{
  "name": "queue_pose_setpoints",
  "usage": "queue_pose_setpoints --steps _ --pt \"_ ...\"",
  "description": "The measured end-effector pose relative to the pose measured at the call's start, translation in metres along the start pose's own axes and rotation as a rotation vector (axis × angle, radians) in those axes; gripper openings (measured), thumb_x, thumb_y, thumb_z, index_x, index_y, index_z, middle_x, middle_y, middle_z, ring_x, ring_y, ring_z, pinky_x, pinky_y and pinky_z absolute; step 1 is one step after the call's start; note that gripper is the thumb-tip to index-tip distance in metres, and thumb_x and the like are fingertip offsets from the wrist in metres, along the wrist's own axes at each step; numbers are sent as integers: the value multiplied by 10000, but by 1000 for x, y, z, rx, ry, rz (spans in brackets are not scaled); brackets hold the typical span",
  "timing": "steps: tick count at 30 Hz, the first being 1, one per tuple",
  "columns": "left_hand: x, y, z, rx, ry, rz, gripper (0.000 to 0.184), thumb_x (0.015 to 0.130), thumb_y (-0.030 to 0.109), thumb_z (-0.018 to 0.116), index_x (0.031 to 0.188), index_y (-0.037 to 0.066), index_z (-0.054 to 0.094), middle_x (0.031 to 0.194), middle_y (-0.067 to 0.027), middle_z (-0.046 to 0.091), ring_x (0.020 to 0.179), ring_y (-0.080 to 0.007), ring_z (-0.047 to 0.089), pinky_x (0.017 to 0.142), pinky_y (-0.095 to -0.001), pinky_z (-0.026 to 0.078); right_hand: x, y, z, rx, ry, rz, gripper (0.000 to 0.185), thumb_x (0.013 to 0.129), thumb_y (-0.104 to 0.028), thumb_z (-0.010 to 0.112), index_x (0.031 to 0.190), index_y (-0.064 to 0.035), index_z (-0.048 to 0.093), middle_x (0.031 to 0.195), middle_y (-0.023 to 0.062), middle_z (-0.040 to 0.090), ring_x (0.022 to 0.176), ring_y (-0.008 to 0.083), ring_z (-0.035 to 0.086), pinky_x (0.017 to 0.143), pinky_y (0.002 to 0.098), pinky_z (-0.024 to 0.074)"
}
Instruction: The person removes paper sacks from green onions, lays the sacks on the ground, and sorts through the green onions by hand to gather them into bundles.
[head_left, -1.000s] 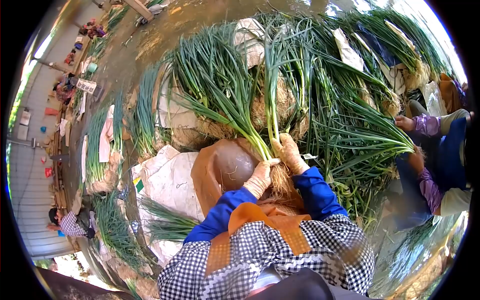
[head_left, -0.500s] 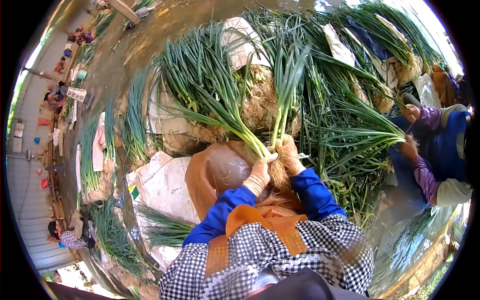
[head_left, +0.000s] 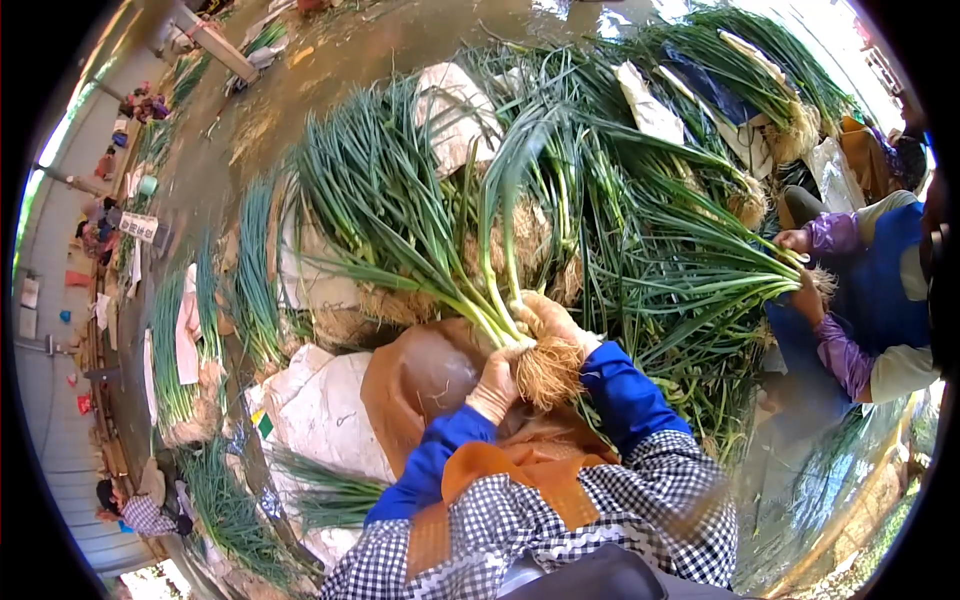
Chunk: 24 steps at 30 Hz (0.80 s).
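Gloved-looking and wrinkled, my left hand (head_left: 496, 382) is closed around the lower stalks of a bunch of green onions (head_left: 462, 298). Beside it, my right hand (head_left: 548, 320) is closed on the stems of a few more green onions (head_left: 507, 250). The two groups meet at their white ends, with the leaves fanning up and to the left. Tan, stringy roots (head_left: 548, 373) hang below between both hands. Under the hands lies an orange-brown apron (head_left: 392, 372) over my lap. My fingertips are partly hidden behind the stalks.
Large piles of green onions (head_left: 370, 190) lie ahead, some wrapped in white sacking (head_left: 455, 115). A white sack (head_left: 325, 400) is on my left, with loose green onions (head_left: 325, 487) on it. At right, a co-worker's hands (head_left: 808, 295) hold another bunch. Wet ground (head_left: 300, 70) stretches beyond.
Both hands have come closer together, and the right-hand stalks now lean left across the bunch. The roots have swung up towards me. The co-worker's hands have drawn together at the bunch's base.
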<state>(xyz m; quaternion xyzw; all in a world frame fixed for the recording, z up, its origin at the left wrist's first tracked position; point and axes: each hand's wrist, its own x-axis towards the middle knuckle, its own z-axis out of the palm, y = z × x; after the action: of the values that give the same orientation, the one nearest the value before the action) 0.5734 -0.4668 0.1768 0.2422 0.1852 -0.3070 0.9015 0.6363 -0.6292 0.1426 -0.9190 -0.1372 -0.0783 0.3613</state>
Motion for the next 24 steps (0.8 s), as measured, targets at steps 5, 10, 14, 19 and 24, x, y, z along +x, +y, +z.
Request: queue_pose_setpoints --steps 5,10,14,19,24 --pt "-27 33 21 -5 -69 -101 385 776 74 491 1127 -84 489 1046 -173 580 987 -269 554 922 -390 425 30 94 -4 -181 214 730 286 818 -347 533 844 -64 560 852 166 611 790 354 585 684 445 468" --pt "-52 79 62 -197 -370 22 515 740 50 532 1233 -5 391 907 -80 510 801 -186 511 707 -299 476 57 129 -7 -325 -137 856 338 703 -345 666 815 -27 643 837 143 645 764 284 630 674 387 498" --pt "-57 101 61 -159 -415 212 548 694 46 555 1215 42 388 841 -48 460 766 -172 479 701 -297 463 41 98 -81 325 -147 496 306 772 -259 636 917 11 621 776 143 613 685 168 547 644 320 456" --pt "-18 64 -10 55 81 202 428 729 -33 495 1152 9 456 933 -102 553 843 -221 557 786 -336 487 -19 67 -89 180 -364 641 330 753 -340 645 937 -66 654 808 116 646 740 212 608 698 325 473" --pt "-19 52 9 -48 13 178 420 713 -71 502 1128 -17 474 904 -105 579 814 -227 581 815 -339 492 30 81 -55 -186 135 691 368 725 -447 625 845 -100 656 803 109 654 774 306 623 671 374 492"
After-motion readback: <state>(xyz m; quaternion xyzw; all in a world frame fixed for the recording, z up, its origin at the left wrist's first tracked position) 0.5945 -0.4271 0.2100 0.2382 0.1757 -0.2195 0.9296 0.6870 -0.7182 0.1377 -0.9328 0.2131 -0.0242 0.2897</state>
